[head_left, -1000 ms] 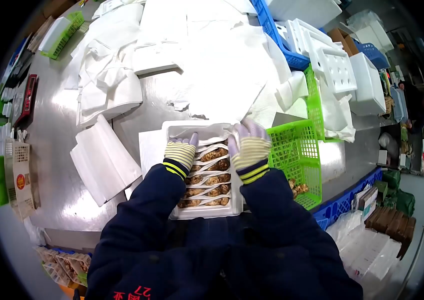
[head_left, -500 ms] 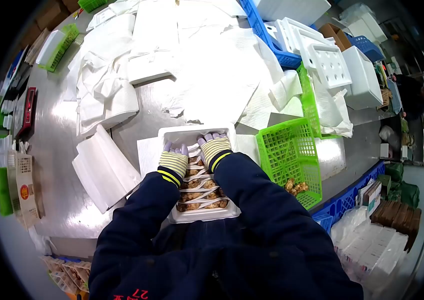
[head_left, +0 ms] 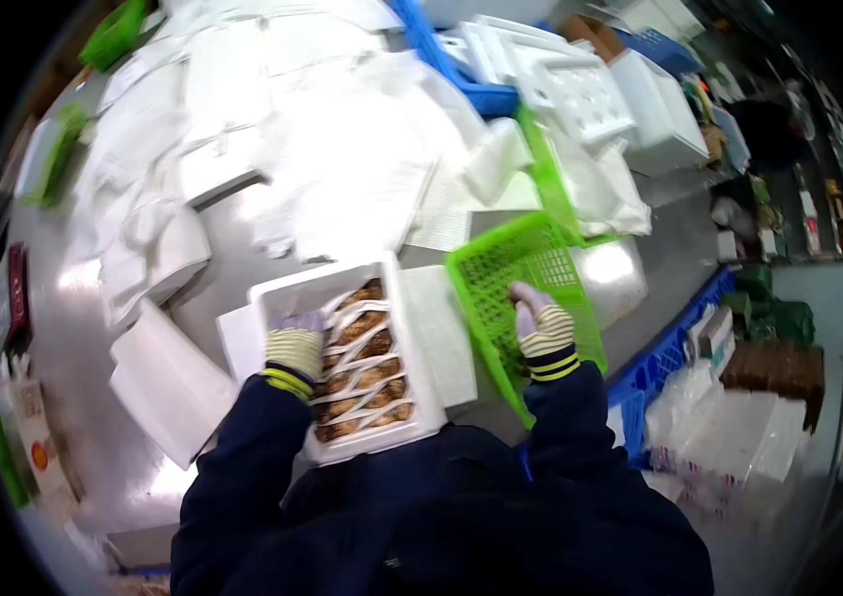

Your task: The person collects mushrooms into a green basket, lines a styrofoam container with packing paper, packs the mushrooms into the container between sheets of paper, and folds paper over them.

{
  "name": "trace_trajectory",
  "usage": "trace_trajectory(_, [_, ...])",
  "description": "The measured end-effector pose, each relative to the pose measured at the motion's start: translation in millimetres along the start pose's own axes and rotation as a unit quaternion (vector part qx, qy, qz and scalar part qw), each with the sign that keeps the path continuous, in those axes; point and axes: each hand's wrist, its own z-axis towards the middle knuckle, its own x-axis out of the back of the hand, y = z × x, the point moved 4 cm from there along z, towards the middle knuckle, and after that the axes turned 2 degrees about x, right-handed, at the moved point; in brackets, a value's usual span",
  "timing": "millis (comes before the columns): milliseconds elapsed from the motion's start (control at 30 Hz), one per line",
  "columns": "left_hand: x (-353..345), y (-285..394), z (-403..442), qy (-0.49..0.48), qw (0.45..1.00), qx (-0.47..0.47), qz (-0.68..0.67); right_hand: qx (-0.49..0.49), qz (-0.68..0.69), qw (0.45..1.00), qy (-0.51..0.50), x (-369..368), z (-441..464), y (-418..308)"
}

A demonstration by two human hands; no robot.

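Observation:
A white foam box (head_left: 419, 387) tilts slightly on the table, holding several brown knobbly pieces (head_left: 360, 382) with white paper strips between them. My left hand (head_left: 296, 343), in a striped glove, is at the box's left inner side with its fingers bent down; what they hold, if anything, is hidden. Over the green basket (head_left: 486, 328) is my right hand (head_left: 540, 323), also gloved, its fingers drawn together. Whether it holds anything cannot be made out.
White paper sheets (head_left: 342, 179) cover the far table. A folded white sheet (head_left: 168, 382) lies left of the box. Foam lids (head_left: 575, 99), a blue basket (head_left: 491, 97) and a white foam box (head_left: 658, 109) stand at the back right. Plastic-wrapped packs (head_left: 729, 447) are at the lower right.
My right hand has left the box and moved right over the green basket. My left hand stays at the box's left side. The view has shifted and turned, and the box appears more tilted.

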Motion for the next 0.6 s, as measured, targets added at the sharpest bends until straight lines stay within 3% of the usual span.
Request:
trace_trajectory(33, [66.6,29.0,-5.0,-0.016,0.999,-0.017,-0.025,-0.060,0.017,0.998,0.026,18.1,-8.4,21.0])
trace_trajectory(67, [74.0,29.7,-14.6,0.158,0.984,-0.080,-0.027,-0.118,0.035,0.991,0.054,35.8,-17.8,40.7])
trace_trajectory(100, [54.7,18.0,-13.1,0.182,0.981,-0.059,-0.022,-0.190,0.026,0.981,0.035,55.8,-30.4,54.5])
trace_trajectory(133, [86.8,34.4,-21.7,0.235,0.970,-0.058,-0.010,-0.245,0.032,0.969,0.003,64.0,-32.3,68.0])
trace_trajectory(200, [66.6,26.6,-31.5,0.239,0.965,-0.099,0.045,-0.168,-0.140,0.973,-0.068,61.9,-62.1,122.5])
trace_trajectory(333, [85.0,41.0,-28.3,0.157,0.986,-0.055,0.023,-0.287,-0.206,0.899,-0.259,21.7,-72.0,128.6])
trace_trajectory(400, [103.6,54.3,-30.2,0.181,0.981,-0.064,0.027,-0.339,-0.222,0.880,-0.247,6.3,-64.4,112.7])
trace_trajectory(500, [85.5,37.3,-43.6,0.176,0.983,-0.055,0.018,-0.338,-0.191,0.870,-0.304,-40.4,-66.2,159.2])
trace_trajectory(533, [73.3,31.9,-49.6,0.170,0.984,-0.047,0.022,-0.318,-0.148,0.902,-0.252,-36.3,-67.0,152.9])
trace_trajectory(567, [79.8,35.3,-58.5,0.219,0.973,-0.063,0.019,-0.332,-0.134,0.898,-0.255,-33.3,-60.5,151.7])
trace_trajectory(600, [83.3,33.4,-64.0,0.179,0.983,-0.044,-0.001,-0.283,-0.104,0.935,-0.187,-29.5,-56.5,150.5])
